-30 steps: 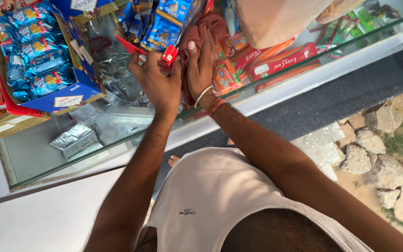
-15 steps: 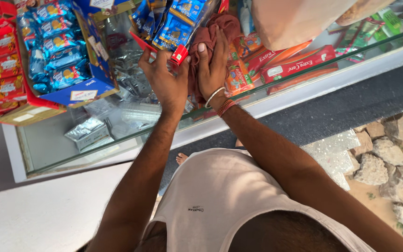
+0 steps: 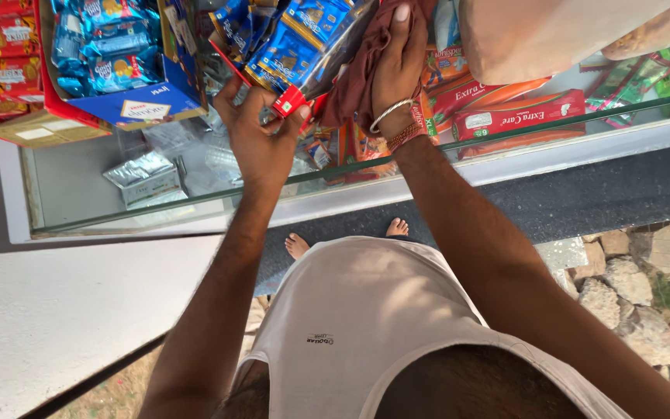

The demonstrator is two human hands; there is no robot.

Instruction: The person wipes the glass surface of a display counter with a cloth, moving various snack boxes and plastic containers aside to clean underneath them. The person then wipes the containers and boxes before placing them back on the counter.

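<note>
My left hand (image 3: 261,132) grips the red edge of a clear strip of blue snack packets (image 3: 296,43) above the glass counter (image 3: 505,128). My right hand (image 3: 397,66), with bangles at the wrist, presses a maroon cloth (image 3: 354,77) flat against the same hanging strip. Both hands are raised over the counter's front edge, close together. The upper part of the cloth runs out of view at the top.
A blue and red carton of blue packets (image 3: 118,62) stands at the left on the counter. Red and orange packs (image 3: 517,116) lie under the glass at the right, silver pouches (image 3: 145,174) at the left. Rough stones (image 3: 630,287) lie on the ground at the right.
Both hands have stayed on the strip and cloth while the view shifted, so the counter sits further right and higher. My left hand has taken hold of the red edge.
</note>
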